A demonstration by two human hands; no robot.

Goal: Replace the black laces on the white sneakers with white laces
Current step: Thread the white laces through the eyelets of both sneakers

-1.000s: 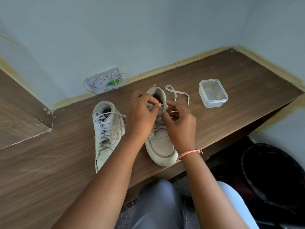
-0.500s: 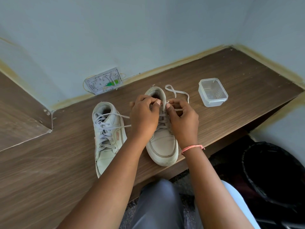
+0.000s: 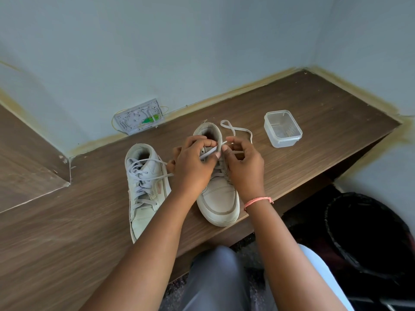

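Observation:
Two white sneakers stand on the wooden desk [image 3: 314,113]. The left sneaker [image 3: 144,189] is laced with a white lace, its loose ends trailing right. The right sneaker [image 3: 219,198] has its toe toward me. My left hand [image 3: 193,164] and my right hand [image 3: 243,164] sit over its upper eyelets, each pinching the white lace [image 3: 210,151] between thumb and fingers. The lace's free end [image 3: 237,130] loops on the desk behind the shoe. My hands hide most of the lacing.
A clear plastic container [image 3: 283,129] stands to the right of the shoes. A white wall plate with wires [image 3: 139,118] leans against the wall behind them. A black bin [image 3: 370,239] sits on the floor at the right. My knees are below the desk edge.
Both hands have shifted up the right sneaker toward its collar, and a stretch of white lace now runs between them.

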